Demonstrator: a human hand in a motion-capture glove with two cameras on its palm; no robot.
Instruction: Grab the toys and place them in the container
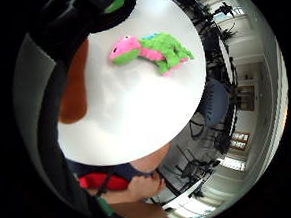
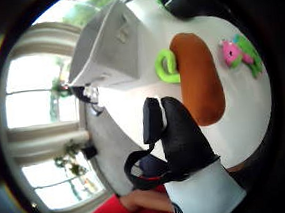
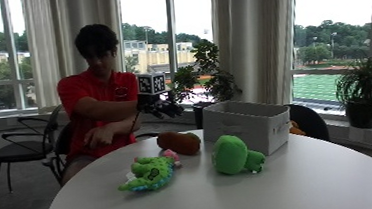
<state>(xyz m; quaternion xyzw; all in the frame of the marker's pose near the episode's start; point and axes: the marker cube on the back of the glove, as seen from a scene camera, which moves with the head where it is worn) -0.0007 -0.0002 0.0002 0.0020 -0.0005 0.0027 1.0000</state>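
A person in a red shirt sits behind a round white table [image 3: 325, 179] with a smooth top. Leftmost on it lies a plush lizard [image 3: 148, 172], fuzzy green with pink head and blue trim, sprawled flat near the front edge. Just behind it, closer to the person, sits a brown toy [image 3: 180, 142], a rounded oblong lump of soft plush. To the right stands a bright green toy [image 3: 233, 155], dome-shaped and fuzzy, upright, with a small limb at its side. Behind that is the bin [image 3: 247, 123], a pale grey fabric box with straight walls and an open top, near the table's far edge.

The gloved right hand [image 3: 163, 108] is raised in the air above the brown toy, well clear of the table and touching no toy. Its fingers look loosely extended and hold nothing. All three toys lie on the table outside the bin. The bare hand [image 3: 100, 136] rests low by the person's lap.
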